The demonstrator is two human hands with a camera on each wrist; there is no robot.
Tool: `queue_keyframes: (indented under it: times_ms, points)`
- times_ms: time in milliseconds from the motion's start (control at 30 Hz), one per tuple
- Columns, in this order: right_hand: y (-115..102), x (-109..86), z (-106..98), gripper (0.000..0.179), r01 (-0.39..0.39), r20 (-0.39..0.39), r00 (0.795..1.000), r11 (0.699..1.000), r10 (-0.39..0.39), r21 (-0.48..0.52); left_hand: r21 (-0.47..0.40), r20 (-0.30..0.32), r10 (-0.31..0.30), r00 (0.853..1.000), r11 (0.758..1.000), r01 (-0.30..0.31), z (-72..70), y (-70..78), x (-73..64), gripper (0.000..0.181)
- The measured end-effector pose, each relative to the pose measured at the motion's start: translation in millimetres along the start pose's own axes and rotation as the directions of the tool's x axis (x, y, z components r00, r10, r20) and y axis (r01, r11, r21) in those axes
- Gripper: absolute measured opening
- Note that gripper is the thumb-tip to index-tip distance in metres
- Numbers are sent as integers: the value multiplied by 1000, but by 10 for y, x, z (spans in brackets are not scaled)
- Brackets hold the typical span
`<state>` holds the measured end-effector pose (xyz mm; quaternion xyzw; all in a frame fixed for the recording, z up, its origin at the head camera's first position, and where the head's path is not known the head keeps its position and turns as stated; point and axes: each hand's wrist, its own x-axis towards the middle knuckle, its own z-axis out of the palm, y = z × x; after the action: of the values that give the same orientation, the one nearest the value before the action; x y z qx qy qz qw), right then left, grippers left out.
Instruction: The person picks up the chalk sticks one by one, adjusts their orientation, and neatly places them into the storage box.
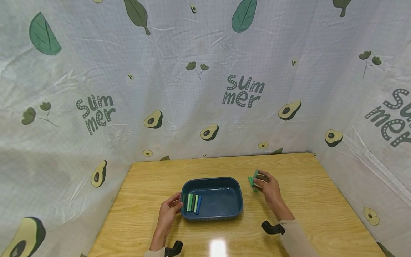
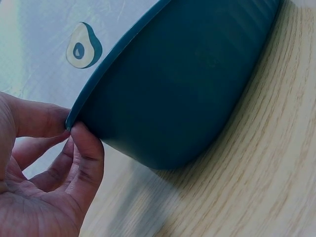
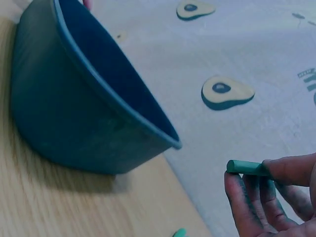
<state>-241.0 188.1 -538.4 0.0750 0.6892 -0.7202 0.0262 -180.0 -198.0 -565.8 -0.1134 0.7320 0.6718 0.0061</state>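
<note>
A dark blue plastic tub [image 1: 224, 203] stands on the table, with several green, pale green and blue chalk sticks [image 1: 193, 204] side by side at its left end. My left hand [image 1: 167, 214] pinches the tub's left rim between thumb and finger, as the left wrist view shows up close. To the right of the tub my right hand [image 1: 270, 187] holds a green chalk stick [image 3: 245, 168] raised above the table, between thumb and fingers. Those fingers [image 3: 242, 202] carry dark green smudges. More green chalk [image 1: 250, 181] lies on the table beneath this hand, partly hidden by it.
The light wooden table [image 1: 151, 178] meets a white patterned sheet [image 1: 179, 89] at its back and sides. Each wrist wears a black camera mount [image 1: 272, 227]. Light glares off the table's front.
</note>
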Motion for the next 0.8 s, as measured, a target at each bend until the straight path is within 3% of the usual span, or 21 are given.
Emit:
queue_keyframes:
  times_ms: [333, 800]
  points:
    - [-158, -48, 39, 57, -37, 118, 993, 997, 30, 64, -7, 9, -14, 1000, 1000, 14, -9, 8, -10, 43]
    - [-312, -110, 277, 56, -86, 280, 959, 981, 35, 172, -19, 10, -18, 1000, 1000, 19, -2, 37, -1, 43]
